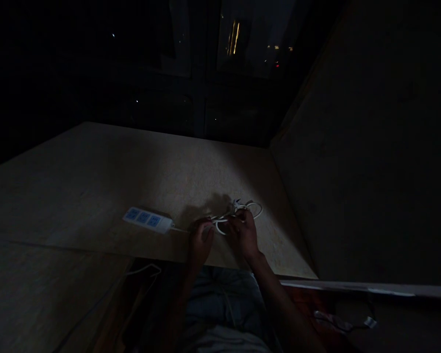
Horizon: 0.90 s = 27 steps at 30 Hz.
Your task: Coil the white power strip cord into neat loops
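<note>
A white power strip (147, 220) with blue-looking socket faces lies on the pale tabletop, left of my hands. Its white cord (220, 228) runs from the strip's right end to my left hand and on into loose loops between both hands. My left hand (200, 238) is closed around the cord near the bundle's left end. With fingers pinched, my right hand (245, 230) grips the bundle's right part. The plug (236, 202) shows just beyond my right hand, beside a loop that sticks out to the right. Dim light hides the exact finger contact.
The tabletop (161, 162) ends at a dark window (242, 49) with lights outside. A wall (367, 162) rises on the right. Another thin white cable (143, 268) hangs by the front edge at left. Lower right, a dark cable with a white tag (370, 322) lies below.
</note>
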### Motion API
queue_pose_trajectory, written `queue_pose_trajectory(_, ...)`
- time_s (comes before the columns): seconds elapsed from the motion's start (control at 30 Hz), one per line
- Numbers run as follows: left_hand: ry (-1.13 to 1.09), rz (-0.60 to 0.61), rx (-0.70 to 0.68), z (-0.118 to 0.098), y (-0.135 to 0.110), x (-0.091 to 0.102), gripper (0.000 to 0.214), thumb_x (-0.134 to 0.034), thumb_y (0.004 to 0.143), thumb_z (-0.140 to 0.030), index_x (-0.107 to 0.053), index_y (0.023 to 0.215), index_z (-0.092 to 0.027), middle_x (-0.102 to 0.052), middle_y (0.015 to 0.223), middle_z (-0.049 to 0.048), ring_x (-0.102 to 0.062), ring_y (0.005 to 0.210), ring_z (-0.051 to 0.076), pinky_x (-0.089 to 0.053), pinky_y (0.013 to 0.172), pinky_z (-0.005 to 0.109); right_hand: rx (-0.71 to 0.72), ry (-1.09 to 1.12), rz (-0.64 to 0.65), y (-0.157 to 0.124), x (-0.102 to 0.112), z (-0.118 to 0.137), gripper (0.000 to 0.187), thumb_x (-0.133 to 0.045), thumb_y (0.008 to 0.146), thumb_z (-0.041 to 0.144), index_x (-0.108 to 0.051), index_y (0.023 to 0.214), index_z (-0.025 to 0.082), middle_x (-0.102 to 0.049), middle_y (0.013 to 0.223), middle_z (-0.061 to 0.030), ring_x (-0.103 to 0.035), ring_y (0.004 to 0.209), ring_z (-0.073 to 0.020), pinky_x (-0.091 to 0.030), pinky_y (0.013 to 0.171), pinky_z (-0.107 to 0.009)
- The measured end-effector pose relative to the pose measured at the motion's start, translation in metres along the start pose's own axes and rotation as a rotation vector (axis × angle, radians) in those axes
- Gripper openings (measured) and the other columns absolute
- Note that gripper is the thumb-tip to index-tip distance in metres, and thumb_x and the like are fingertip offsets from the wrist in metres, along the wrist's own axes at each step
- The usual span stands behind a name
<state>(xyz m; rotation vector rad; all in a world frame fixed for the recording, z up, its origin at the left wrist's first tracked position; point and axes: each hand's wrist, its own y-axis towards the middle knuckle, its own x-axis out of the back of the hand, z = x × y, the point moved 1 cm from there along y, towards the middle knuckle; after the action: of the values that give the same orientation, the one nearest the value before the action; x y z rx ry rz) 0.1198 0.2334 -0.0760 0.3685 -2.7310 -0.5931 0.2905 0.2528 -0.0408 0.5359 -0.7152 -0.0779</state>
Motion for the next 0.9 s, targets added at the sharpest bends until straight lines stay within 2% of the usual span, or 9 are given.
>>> queue_pose_trajectory(0.1, 0.128, -0.012, -0.046, -0.009, 0.003, 0.000, 0.013, -0.060, 0.090, -0.029, -0.067, 0.095, -0.020, -0.069, 0.097, 0.0083, -0.064, 0.096, 0.021, -0.050, 0.088, 0.035, 0.076, -0.089, -0.039, -0.001, 0.006, 0.001, 0.019, -0.059, 0.093, 0.031, -0.074, 0.103, 0.024, -0.056, 0.126, -0.0098, -0.048, 0.118, -0.0278, -0.040, 0.100, -0.046)
queue_pose_trajectory(0.2, 0.222, -0.014, -0.099, -0.016, 0.008, 0.002, 0.011, -0.061, 0.090, -0.028, -0.070, 0.091, -0.022, -0.069, 0.091, 0.0067, -0.064, 0.091, 0.021, -0.049, 0.086, 0.034, 0.130, -0.082, -0.031, -0.003, 0.009, 0.001, 0.018, -0.058, 0.095, 0.028, -0.072, 0.104, 0.025, -0.063, 0.117, -0.0083, -0.054, 0.111, -0.0249, -0.041, 0.096, -0.043)
queue_pose_trajectory(0.3, 0.277, 0.008, -0.171, -0.018, 0.011, 0.003, 0.011, -0.062, 0.089, -0.027, -0.072, 0.090, -0.023, -0.071, 0.089, 0.0064, -0.064, 0.089, 0.021, -0.048, 0.086, 0.033, 0.133, -0.036, -0.089, -0.005, 0.009, -0.001, 0.017, -0.056, 0.096, 0.027, -0.071, 0.104, 0.024, -0.066, 0.107, -0.0076, -0.058, 0.104, -0.0227, -0.045, 0.090, -0.040)
queue_pose_trajectory(0.5, 0.347, 0.010, -0.230, -0.003, 0.008, 0.000, 0.019, -0.062, 0.085, -0.022, -0.076, 0.098, -0.025, -0.073, 0.095, 0.0075, -0.067, 0.090, 0.020, -0.050, 0.085, 0.032, 0.065, -0.033, -0.248, -0.009, 0.009, -0.004, 0.018, -0.057, 0.095, 0.030, -0.073, 0.102, 0.026, -0.068, 0.105, -0.0075, -0.059, 0.103, -0.0237, -0.045, 0.091, -0.043)
queue_pose_trajectory(0.6, 0.301, -0.037, -0.189, 0.003, 0.004, 0.001, 0.018, -0.064, 0.082, -0.022, -0.076, 0.094, -0.024, -0.073, 0.094, 0.0069, -0.068, 0.087, 0.019, -0.052, 0.083, 0.030, 0.029, -0.035, -0.307, -0.010, 0.011, -0.006, 0.018, -0.058, 0.094, 0.032, -0.074, 0.100, 0.026, -0.068, 0.105, -0.0071, -0.060, 0.102, -0.0240, -0.045, 0.092, -0.044)
queue_pose_trajectory(0.77, 0.061, -0.172, -0.026, 0.003, -0.001, 0.005, 0.012, -0.062, 0.076, -0.023, -0.071, 0.085, -0.020, -0.070, 0.084, 0.0052, -0.067, 0.078, 0.017, -0.055, 0.073, 0.028, -0.011, -0.018, -0.382, -0.012, 0.013, -0.005, 0.018, -0.060, 0.093, 0.036, -0.074, 0.095, 0.024, -0.070, 0.101, -0.0079, -0.061, 0.099, -0.0240, -0.047, 0.089, -0.042)
queue_pose_trajectory(0.9, -0.064, -0.144, 0.044, 0.004, -0.001, 0.007, 0.011, -0.060, 0.073, -0.021, -0.064, 0.083, -0.018, -0.068, 0.087, 0.0056, -0.067, 0.082, 0.018, -0.056, 0.074, 0.029, -0.038, 0.036, -0.400, -0.013, 0.014, 0.000, 0.018, -0.060, 0.093, 0.035, -0.074, 0.095, 0.023, -0.070, 0.100, -0.0084, -0.061, 0.099, -0.0239, -0.048, 0.089, -0.041)
